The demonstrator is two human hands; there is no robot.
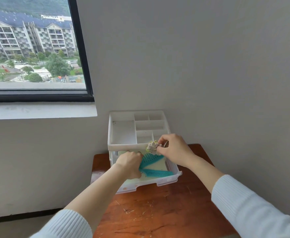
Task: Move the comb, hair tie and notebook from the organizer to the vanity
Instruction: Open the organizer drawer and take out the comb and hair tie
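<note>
A white plastic organizer (123, 134) stands at the back of the red-brown wooden vanity (158, 212), its lower drawer (158, 182) pulled out. In the drawer lie teal combs (155, 172) on top of a pale notebook (159, 164). My left hand (130, 164) reaches into the drawer and grips the combs at their handle end. My right hand (173, 150) holds a grey-white fabric hair tie (152, 146) pinched in its fingers, just above the drawer's back and in front of the organizer's top tray.
The organizer's top tray has several open compartments (149, 124) with nothing showing in them. The grey wall is right behind it. A window with a dark frame (82, 66) and a white sill (41, 110) is at the left. The vanity top is scratched.
</note>
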